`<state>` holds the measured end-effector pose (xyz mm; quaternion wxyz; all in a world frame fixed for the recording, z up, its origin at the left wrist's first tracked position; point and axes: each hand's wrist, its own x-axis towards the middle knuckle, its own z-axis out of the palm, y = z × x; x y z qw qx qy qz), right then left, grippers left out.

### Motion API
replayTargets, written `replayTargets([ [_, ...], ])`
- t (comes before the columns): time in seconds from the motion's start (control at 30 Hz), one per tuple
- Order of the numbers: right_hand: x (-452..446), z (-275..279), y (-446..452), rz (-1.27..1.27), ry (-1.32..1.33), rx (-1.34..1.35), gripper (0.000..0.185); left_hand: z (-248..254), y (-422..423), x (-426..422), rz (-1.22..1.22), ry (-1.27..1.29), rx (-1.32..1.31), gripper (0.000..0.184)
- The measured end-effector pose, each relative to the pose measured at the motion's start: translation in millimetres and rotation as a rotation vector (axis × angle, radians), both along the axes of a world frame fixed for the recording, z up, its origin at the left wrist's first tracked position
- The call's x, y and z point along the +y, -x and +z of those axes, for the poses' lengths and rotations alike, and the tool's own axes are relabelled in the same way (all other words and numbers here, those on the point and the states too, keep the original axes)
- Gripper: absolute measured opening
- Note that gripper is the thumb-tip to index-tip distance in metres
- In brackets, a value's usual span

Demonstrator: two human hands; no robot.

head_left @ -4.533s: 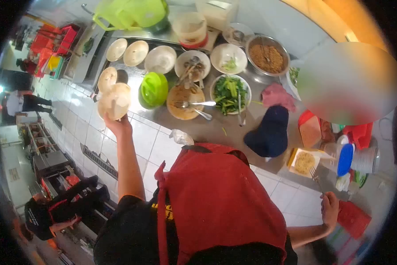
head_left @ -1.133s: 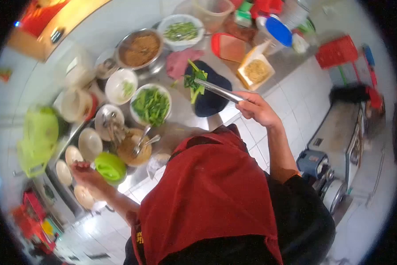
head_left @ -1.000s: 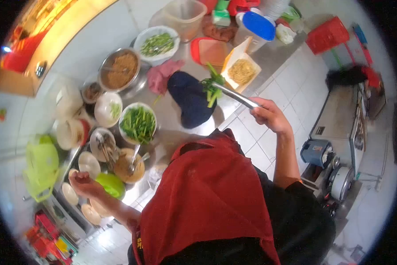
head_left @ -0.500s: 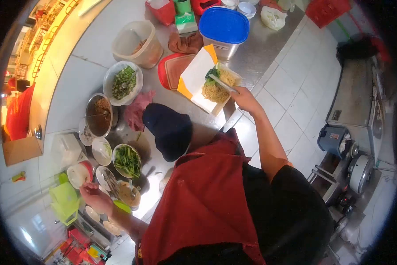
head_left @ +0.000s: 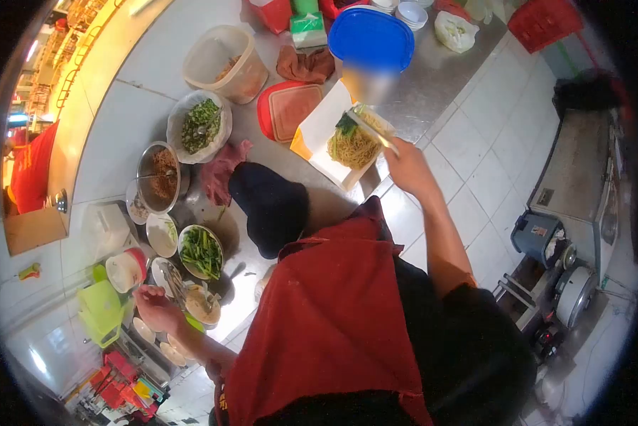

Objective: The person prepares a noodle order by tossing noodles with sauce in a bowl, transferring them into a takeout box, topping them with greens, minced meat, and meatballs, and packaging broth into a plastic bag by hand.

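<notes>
My right hand (head_left: 406,165) is closed round metal tongs (head_left: 373,133), whose tips touch dark leafy greens (head_left: 346,126) lying on noodles (head_left: 353,150). The noodles sit in an open white and yellow paper box (head_left: 322,142) near the counter's edge. My left hand (head_left: 157,309) is raised beside the bowls at the lower left, palm up with loosely bent fingers, and nothing shows in it. Near it are a bowl of cut greens (head_left: 201,253), a bowl with utensils (head_left: 166,275) and a brown-stained bowl (head_left: 203,304).
A dark blue cap (head_left: 268,207) and a pink cloth (head_left: 223,174) lie mid-counter. Behind them are a steel bowl of brown topping (head_left: 162,177) and a bowl of chopped greens (head_left: 201,126). A blue-lidded tub (head_left: 371,39) and red-rimmed lid (head_left: 289,111) stand beyond the box.
The greens in the tongs have moved from over the blue cap onto the noodles. My left hand, which held a bowl in the oldest frame, now shows nothing in it. The view has shifted.
</notes>
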<state>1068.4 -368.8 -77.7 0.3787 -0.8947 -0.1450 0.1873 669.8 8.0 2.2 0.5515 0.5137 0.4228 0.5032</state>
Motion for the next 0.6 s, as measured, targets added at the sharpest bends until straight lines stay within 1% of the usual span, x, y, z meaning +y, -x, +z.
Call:
replayTargets([
  [0.07, 13, -27, -2, 0.035, 0.132, -0.008, 0.029, 3, -3, -1, -0.008, 0.007, 0.007, 0.027],
  [0.17, 15, -32, 2, 0.009, 0.157, 0.021, 0.029, 3, -5, 2, 0.009, 0.003, -0.013, 0.026],
  [0.2, 9, -37, 3, 0.013, 0.092, -0.051, 0.029, 4, 0, 2, -0.016, 0.002, 0.002, 0.027],
  [0.3, -9, -16, 0, 0.009, 0.036, -0.086, 0.03, -1, 15, 6, -0.056, 0.015, -0.003, 0.027],
  [0.33, -11, -7, 0, -0.011, 0.028, -0.18, 0.03, -3, 21, 7, -0.075, 0.03, -0.016, 0.027],
  [0.37, -10, -11, -6, -0.01, 0.028, -0.18, 0.03, -5, 25, 10, -0.074, 0.03, -0.017, 0.027],
  [0.43, -4, -22, -25, 0.026, 0.214, -0.108, 0.031, -9, 30, 12, -0.096, 0.021, 0.01, 0.026],
  [0.47, 1, -28, -25, 0.004, 0.146, -0.138, 0.03, -10, 29, 12, -0.094, 0.024, 0.005, 0.026],
  [0.5, 2, -35, -26, 0.007, 0.148, -0.143, 0.03, -8, 25, 10, -0.07, 0.021, 0.026, 0.026],
  [0.57, 5, -45, -29, -0.032, 0.126, -0.234, 0.03, -6, 24, 9, -0.041, 0.015, 0.044, 0.026],
  [0.6, 7, -38, -30, -0.028, 0.123, -0.24, 0.03, -6, 25, 9, -0.043, 0.012, 0.051, 0.026],
])
